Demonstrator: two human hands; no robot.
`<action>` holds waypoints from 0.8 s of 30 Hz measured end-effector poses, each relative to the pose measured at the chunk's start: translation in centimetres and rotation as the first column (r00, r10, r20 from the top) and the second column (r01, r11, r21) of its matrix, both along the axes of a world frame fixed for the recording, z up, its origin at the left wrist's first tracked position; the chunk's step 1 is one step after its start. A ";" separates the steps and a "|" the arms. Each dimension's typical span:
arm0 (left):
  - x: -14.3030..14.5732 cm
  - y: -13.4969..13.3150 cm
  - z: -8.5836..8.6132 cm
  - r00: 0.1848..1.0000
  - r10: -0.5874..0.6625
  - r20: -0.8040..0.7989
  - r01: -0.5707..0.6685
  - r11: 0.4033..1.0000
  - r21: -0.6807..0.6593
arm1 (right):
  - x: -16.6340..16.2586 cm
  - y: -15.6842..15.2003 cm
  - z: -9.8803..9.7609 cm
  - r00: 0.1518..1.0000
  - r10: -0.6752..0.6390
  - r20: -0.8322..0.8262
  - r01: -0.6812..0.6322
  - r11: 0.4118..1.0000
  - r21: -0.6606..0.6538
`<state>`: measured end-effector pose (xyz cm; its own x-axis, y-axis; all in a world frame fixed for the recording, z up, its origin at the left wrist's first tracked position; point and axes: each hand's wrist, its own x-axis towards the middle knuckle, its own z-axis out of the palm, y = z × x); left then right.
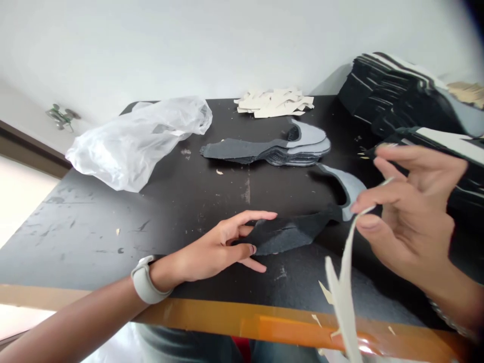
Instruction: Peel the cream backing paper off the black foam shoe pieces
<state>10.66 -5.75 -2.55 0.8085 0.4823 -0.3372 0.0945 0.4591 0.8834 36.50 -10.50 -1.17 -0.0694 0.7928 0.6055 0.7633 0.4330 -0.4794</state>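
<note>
My left hand rests on the black table, fingers pressing the near end of a curved dark grey felt shoe piece. The piece's light grey far end curls up. My right hand is raised above the table at the right, thumb and forefinger pinched on a long pale paper strip that hangs down past the table edge.
A stack of similar grey shoe pieces lies mid-table. A crumpled clear plastic bag sits at the left. Cream paper scraps are piled at the back. A tall pile of black and white pieces stands at the right. Orange tape lines the front edge.
</note>
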 end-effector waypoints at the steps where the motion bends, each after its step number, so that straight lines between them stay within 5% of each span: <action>1: 0.0 0.0 0.0 1.000 -0.004 -0.002 0.004 1.000 0.005 | 0.0 -0.2 0.2 0.994 0.097 -0.043 -0.100 0.992 -0.079; 4: 0.0 0.1 0.0 1.000 -0.008 0.003 0.008 1.000 0.021 | -0.3 -0.7 -0.2 0.919 0.327 -0.219 -0.385 0.862 -0.331; 7: -0.1 0.2 0.0 1.000 -0.001 0.005 0.001 0.999 0.038 | -0.8 -0.6 -1.1 0.914 0.336 -0.229 -0.407 0.766 -0.497; 16: -0.1 0.5 -0.3 0.994 0.091 0.066 -0.073 0.969 -0.238 | -0.6 0.2 -1.8 0.936 0.226 -0.270 -0.342 0.766 -0.545; 24: 0.1 0.3 -0.5 0.986 0.155 0.063 -0.134 0.958 -0.253 | -0.7 0.4 -2.2 0.930 0.188 -0.316 -0.348 0.727 -0.592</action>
<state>10.74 -5.44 -3.02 0.7658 0.5062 -0.3966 -0.0564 0.6673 0.7426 35.75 -10.12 -3.37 -0.2690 0.9631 0.0021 0.5022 0.1421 -0.8530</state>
